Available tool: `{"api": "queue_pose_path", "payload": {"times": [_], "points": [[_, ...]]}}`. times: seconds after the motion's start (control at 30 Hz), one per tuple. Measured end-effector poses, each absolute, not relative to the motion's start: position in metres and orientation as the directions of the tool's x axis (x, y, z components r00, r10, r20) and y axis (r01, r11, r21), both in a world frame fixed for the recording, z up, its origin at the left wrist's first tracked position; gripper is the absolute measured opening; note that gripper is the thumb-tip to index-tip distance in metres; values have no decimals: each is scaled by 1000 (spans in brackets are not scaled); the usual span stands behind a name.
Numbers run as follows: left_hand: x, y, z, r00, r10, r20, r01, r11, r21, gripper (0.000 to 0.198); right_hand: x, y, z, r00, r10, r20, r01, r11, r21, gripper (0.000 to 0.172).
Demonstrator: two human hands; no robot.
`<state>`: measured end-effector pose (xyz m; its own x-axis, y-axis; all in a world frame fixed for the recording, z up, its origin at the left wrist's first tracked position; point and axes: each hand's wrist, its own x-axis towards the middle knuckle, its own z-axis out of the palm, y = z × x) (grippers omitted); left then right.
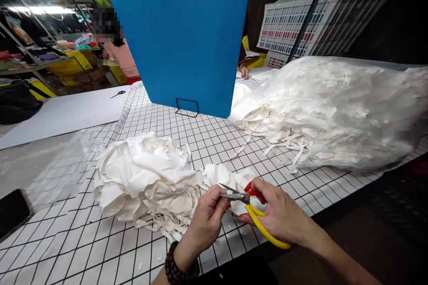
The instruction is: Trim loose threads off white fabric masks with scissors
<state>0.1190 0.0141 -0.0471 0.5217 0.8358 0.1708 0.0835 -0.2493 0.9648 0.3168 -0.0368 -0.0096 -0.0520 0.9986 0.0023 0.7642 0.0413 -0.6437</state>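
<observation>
My right hand (281, 209) grips a pair of scissors (241, 197) with one red and one yellow handle, the blades parted and pointing left. Close to the blade tips, my left hand (207, 214) is closed in a pinch on a white cloth piece (227, 178) that spreads out behind both hands. The exact bit between the fingertips is mostly hidden. Left of my hands lies a heap of white cloth pieces (147, 173) with thin straps trailing toward me. Small white scraps lie on the table near my left wrist.
A large clear bag of white cloth (334, 116) fills the right of the grid-patterned table (110, 245). A blue board (180, 31) stands upright ahead. A phone (13, 213) lies far left; dark scissors (118, 94) rest on a white sheet. Two people are beyond the board.
</observation>
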Motion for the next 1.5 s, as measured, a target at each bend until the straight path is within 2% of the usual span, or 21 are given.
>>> {"api": "queue_pose_path", "payload": {"times": [0.23, 0.5, 0.67, 0.97, 1.1, 1.2, 1.27, 1.33, 1.43, 1.5], "points": [[119, 14, -44, 538, 826, 165, 84, -248, 965, 26, 318, -38, -12, -47, 999, -21, 778, 23, -627, 31], [118, 14, -45, 542, 825, 161, 84, -244, 966, 24, 318, -39, -15, -32, 999, -41, 812, 2, -583, 36], [117, 14, -45, 552, 820, 154, 80, -236, 968, 22, 319, -40, -18, -37, 999, -40, 801, 6, -599, 34], [116, 14, -48, 552, 828, 93, 70, -157, 985, 26, 321, -39, -24, -39, 999, 16, 798, 41, -601, 33], [118, 14, -54, 552, 832, 49, 34, -81, 996, 27, 323, -39, -29, -46, 998, -49, 732, 0, -681, 42], [120, 17, -58, 539, 842, 20, -6, -20, 1000, 27, 333, -36, -39, -34, 991, -130, 569, -88, -818, 42], [119, 23, -53, 498, 867, 38, -5, -41, 999, 25, 346, -31, -48, 13, 987, -162, 431, -152, -889, 39], [112, 35, -39, 403, 910, 99, 6, -111, 994, 23, 363, -24, -58, 106, 981, -162, 379, -191, -905, 37], [85, 64, 0, 135, 961, 242, 37, -249, 968, 22, 386, -14, -67, 284, 950, -128, 510, -263, -819, 39], [56, 89, 30, -99, 926, 364, 139, -349, 927, 26, 393, -9, -68, 361, 928, -94, 617, -313, -723, 40]]}}
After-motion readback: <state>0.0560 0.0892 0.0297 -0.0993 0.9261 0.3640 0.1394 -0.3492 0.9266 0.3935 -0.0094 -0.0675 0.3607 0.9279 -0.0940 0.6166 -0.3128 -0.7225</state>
